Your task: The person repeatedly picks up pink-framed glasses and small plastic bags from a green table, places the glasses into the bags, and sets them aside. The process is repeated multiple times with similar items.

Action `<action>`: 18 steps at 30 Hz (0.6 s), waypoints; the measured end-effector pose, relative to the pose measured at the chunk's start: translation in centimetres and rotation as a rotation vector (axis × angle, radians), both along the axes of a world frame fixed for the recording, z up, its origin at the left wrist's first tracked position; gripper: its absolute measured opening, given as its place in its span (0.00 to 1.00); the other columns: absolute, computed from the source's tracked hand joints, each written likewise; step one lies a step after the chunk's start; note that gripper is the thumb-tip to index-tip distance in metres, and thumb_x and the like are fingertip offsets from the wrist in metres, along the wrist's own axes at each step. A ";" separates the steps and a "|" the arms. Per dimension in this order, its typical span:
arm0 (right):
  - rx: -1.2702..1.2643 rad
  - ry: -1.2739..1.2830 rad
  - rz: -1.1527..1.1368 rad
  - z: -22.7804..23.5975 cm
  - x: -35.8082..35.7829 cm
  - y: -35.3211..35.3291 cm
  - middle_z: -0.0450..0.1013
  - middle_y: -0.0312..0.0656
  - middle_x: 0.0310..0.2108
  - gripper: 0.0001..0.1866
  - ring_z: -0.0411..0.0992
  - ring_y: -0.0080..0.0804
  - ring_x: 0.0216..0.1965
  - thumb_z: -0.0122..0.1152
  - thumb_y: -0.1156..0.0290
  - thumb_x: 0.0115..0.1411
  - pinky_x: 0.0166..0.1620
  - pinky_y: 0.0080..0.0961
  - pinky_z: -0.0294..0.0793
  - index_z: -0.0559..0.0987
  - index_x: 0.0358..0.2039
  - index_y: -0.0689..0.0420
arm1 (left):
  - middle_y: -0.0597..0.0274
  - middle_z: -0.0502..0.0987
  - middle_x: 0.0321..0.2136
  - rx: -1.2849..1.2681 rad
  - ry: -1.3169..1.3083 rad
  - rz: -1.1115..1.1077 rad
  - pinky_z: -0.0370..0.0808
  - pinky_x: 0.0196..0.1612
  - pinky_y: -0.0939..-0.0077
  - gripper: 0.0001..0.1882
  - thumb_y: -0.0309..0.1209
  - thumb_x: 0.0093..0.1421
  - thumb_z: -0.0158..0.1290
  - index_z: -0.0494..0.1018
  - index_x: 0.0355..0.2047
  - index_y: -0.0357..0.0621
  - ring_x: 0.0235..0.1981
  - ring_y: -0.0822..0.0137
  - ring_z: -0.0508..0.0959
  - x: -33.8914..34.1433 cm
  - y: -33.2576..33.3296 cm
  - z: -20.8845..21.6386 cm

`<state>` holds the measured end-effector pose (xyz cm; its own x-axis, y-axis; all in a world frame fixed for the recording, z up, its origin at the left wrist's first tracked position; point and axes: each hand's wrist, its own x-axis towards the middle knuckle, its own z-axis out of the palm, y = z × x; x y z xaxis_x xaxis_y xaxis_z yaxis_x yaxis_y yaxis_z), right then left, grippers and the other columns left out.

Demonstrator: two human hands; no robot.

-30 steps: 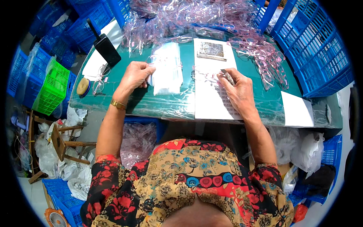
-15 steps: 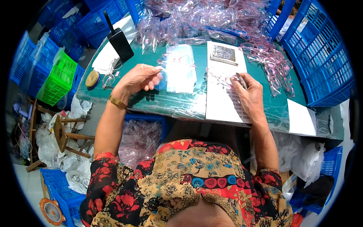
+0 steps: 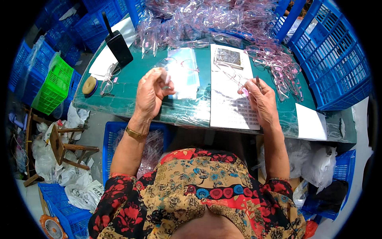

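Note:
My left hand (image 3: 151, 93) is raised over the table's near edge, fingers curled and pinching a pale, see-through piece of plastic. Beside it lies a stack of clear plastic sleeves (image 3: 185, 85), with pink-framed eyeglasses (image 3: 187, 63) across its upper part. My right hand (image 3: 263, 102) is closed around a slim dark tool (image 3: 258, 82), perhaps tweezers, mostly hidden by the fingers. At its thumb tip are another pair of thin-framed glasses (image 3: 241, 82) and a small pink tag (image 3: 245, 92). They are above a white printed sheet (image 3: 230, 109); whether the fingers also grip the glasses is unclear.
Bagged glasses (image 3: 215, 20) are heaped at the back; loose pink glasses (image 3: 282, 75) lie at right. A dark block (image 3: 228, 57) rests on the sheet. A black handheld device (image 3: 119, 48) and round sponge (image 3: 90, 85) are left; a blue crate (image 3: 334, 59) stands right.
My left hand has moved right relative to the table and turned more upright, its fingers curling in. My right hand stays over the sheet; the pink tag at its thumb now shows clearly.

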<state>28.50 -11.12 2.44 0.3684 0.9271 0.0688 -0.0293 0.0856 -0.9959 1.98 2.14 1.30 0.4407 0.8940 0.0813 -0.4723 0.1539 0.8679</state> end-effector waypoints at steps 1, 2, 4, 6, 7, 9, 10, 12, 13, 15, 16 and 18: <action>-0.002 0.045 0.022 0.3 -0.2 -0.3 0.75 0.36 0.26 0.11 0.50 0.07 0.14 0.57 0.62 0.63 0.17 0.09 0.46 0.74 0.31 0.57 | 0.66 0.71 0.25 -0.024 0.008 -0.006 0.77 0.30 0.78 0.13 0.37 0.66 0.46 0.69 0.28 0.43 0.27 0.70 0.76 0.6 -0.3 0.2; -0.004 0.091 0.045 0.7 -0.4 -0.6 0.75 0.37 0.26 0.11 0.49 0.07 0.13 0.56 0.62 0.63 0.17 0.09 0.45 0.73 0.31 0.57 | 0.65 0.73 0.26 -0.047 0.016 -0.012 0.80 0.34 0.75 0.12 0.36 0.66 0.47 0.71 0.30 0.42 0.29 0.68 0.78 1.0 -0.5 0.3; 0.000 0.098 0.031 1.1 -1.1 -1.3 0.74 0.37 0.23 0.10 0.49 0.08 0.12 0.54 0.64 0.64 0.17 0.09 0.45 0.72 0.32 0.58 | 0.61 0.76 0.30 -0.078 -0.037 -0.087 0.82 0.39 0.69 0.12 0.35 0.64 0.50 0.74 0.34 0.37 0.34 0.62 0.80 1.4 -0.5 -0.7; 0.010 0.094 0.010 1.3 -1.8 -2.1 0.73 0.37 0.22 0.09 0.49 0.08 0.13 0.53 0.66 0.64 0.17 0.10 0.45 0.72 0.31 0.58 | 0.59 0.77 0.31 -0.155 -0.086 -0.099 0.82 0.40 0.68 0.12 0.35 0.64 0.51 0.74 0.35 0.35 0.36 0.60 0.81 2.3 -1.1 -0.3; 0.007 0.010 -0.053 1.4 -2.4 -2.5 0.72 0.35 0.21 0.07 0.50 0.08 0.13 0.51 0.69 0.64 0.17 0.09 0.45 0.72 0.32 0.58 | 0.53 0.79 0.34 -0.168 -0.088 -0.111 0.82 0.42 0.66 0.13 0.34 0.64 0.51 0.74 0.38 0.34 0.39 0.58 0.81 2.5 -1.0 -0.5; 0.142 -0.143 -0.058 1.1 -3.4 -3.4 0.73 0.36 0.22 0.04 0.53 0.08 0.15 0.52 0.72 0.63 0.19 0.09 0.48 0.72 0.32 0.59 | 0.50 0.79 0.37 -0.180 -0.121 -0.071 0.82 0.42 0.67 0.14 0.34 0.64 0.50 0.73 0.40 0.34 0.41 0.56 0.80 3.0 -1.3 -0.3; 0.225 -0.228 -0.063 0.8 -3.9 -3.9 0.73 0.36 0.22 0.04 0.54 0.08 0.16 0.52 0.74 0.63 0.19 0.09 0.49 0.72 0.32 0.60 | 0.48 0.79 0.38 -0.185 -0.135 -0.052 0.82 0.42 0.67 0.14 0.34 0.64 0.50 0.73 0.41 0.34 0.41 0.56 0.80 3.3 -1.5 -0.2; 0.315 -0.392 -0.015 0.2 -4.0 -4.7 0.74 0.37 0.24 0.05 0.73 0.20 0.25 0.59 0.80 0.58 0.30 0.17 0.71 0.72 0.34 0.63 | 0.45 0.77 0.41 -0.199 -0.144 -0.017 0.82 0.42 0.69 0.16 0.35 0.65 0.49 0.71 0.45 0.34 0.43 0.56 0.80 3.5 -1.7 -0.1; 0.317 -0.517 -0.038 0.3 -4.2 -5.0 0.74 0.38 0.24 0.07 0.73 0.19 0.26 0.61 0.81 0.57 0.29 0.17 0.71 0.72 0.34 0.62 | 0.45 0.77 0.42 -0.201 -0.148 0.002 0.82 0.41 0.69 0.16 0.35 0.65 0.49 0.70 0.45 0.33 0.43 0.56 0.80 3.7 -1.8 0.1; 0.337 -0.624 -0.065 0.0 -4.6 -5.2 0.74 0.38 0.25 0.10 0.74 0.19 0.25 0.65 0.81 0.53 0.27 0.16 0.71 0.73 0.34 0.61 | 0.45 0.78 0.41 -0.207 -0.154 0.035 0.82 0.40 0.70 0.16 0.35 0.65 0.49 0.71 0.45 0.33 0.41 0.56 0.80 4.0 -2.2 0.4; 0.352 -0.656 -0.072 -0.2 -4.7 -5.1 0.75 0.38 0.25 0.10 0.75 0.20 0.25 0.65 0.81 0.53 0.27 0.16 0.71 0.73 0.34 0.61 | 0.45 0.78 0.40 -0.211 -0.158 0.047 0.82 0.39 0.71 0.16 0.36 0.65 0.48 0.71 0.44 0.32 0.40 0.56 0.81 4.2 -2.3 0.6; 0.383 -0.721 -0.083 -0.5 -4.8 -4.9 0.75 0.38 0.26 0.10 0.75 0.21 0.25 0.65 0.80 0.53 0.27 0.17 0.71 0.74 0.34 0.61 | 0.45 0.78 0.40 -0.193 -0.147 0.039 0.82 0.39 0.71 0.16 0.36 0.66 0.48 0.71 0.44 0.32 0.40 0.57 0.81 4.4 -2.6 0.7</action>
